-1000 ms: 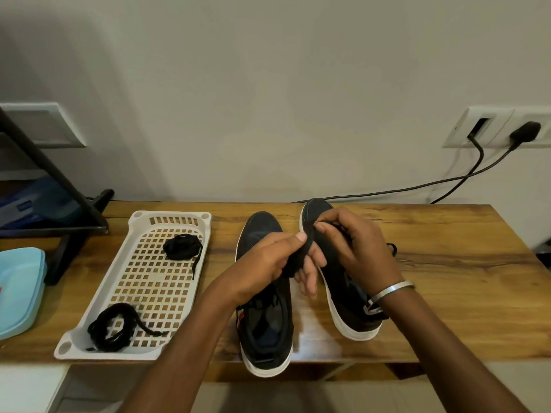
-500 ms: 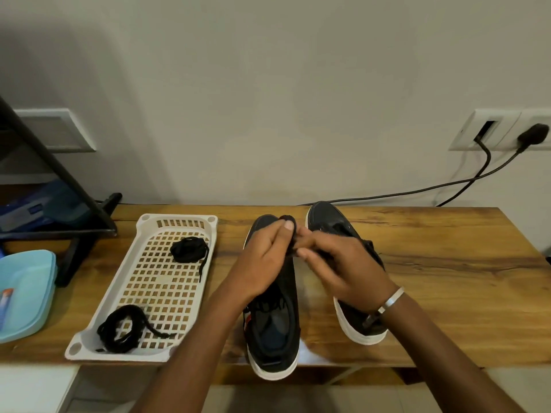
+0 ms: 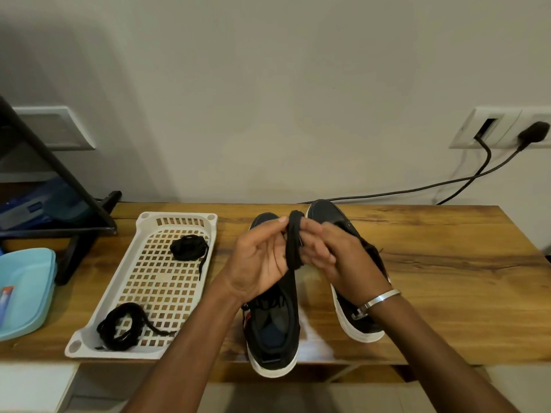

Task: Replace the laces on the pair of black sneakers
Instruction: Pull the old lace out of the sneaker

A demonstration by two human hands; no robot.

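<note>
Black sneakers (image 3: 272,332) stand on the wooden table (image 3: 441,281), toes toward the wall. Above them the left hand (image 3: 259,260) and right hand (image 3: 337,257) pinch a bundled black lace (image 3: 294,244), fingers curled round it.

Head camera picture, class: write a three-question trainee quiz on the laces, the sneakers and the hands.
1. True or false: the white perforated plastic tray holds two coiled black laces.
2. Which hands hold the bundled black lace? A. left only B. right only C. both
3. Fill in: the tray lies to the ___ of the pair of black white-soled sneakers.

Key: 1 true: far coil, near coil. 2 C: left hand, right hand. 3 left.
</note>
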